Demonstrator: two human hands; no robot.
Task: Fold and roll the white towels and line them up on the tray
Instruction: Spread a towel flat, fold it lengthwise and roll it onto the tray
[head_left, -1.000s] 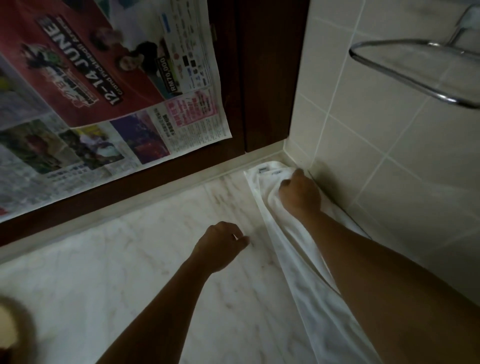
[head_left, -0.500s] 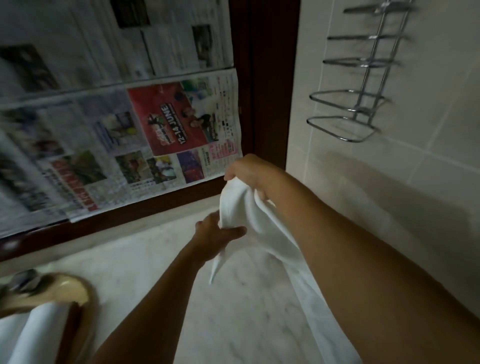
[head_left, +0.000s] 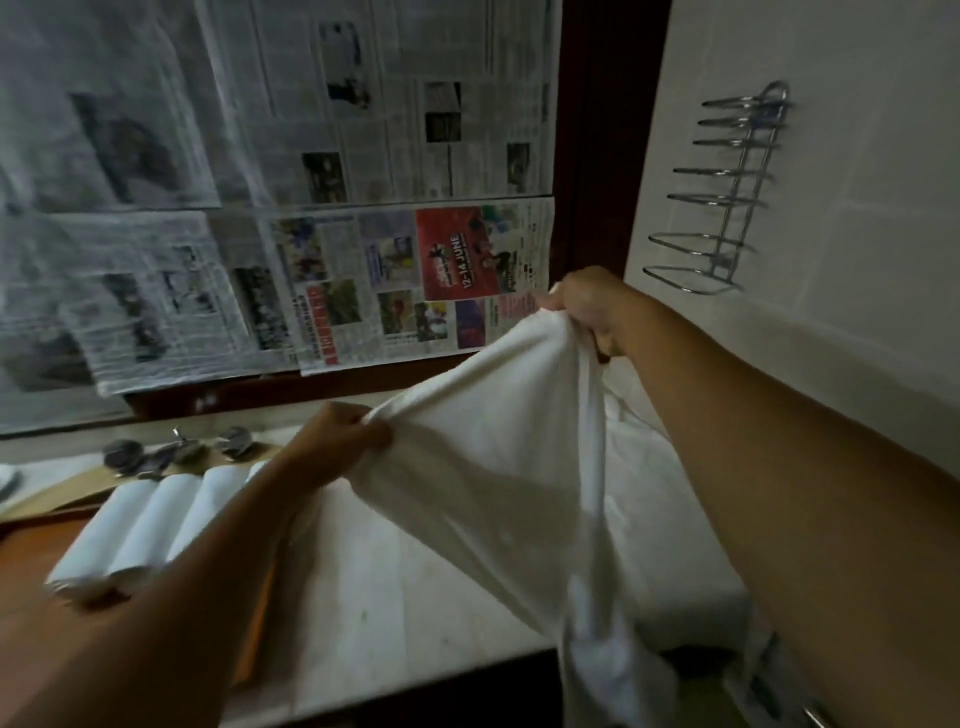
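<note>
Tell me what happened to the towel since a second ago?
The white towel came up off the marble counter, where it lay along the tiled wall. The right hand, which pressed on it there, now grips one end high up. The left hand, empty before, has taken hold of another part, and the cloth is stretched between them. The towel's lower end stays hanging over the counter's front edge.
</note>
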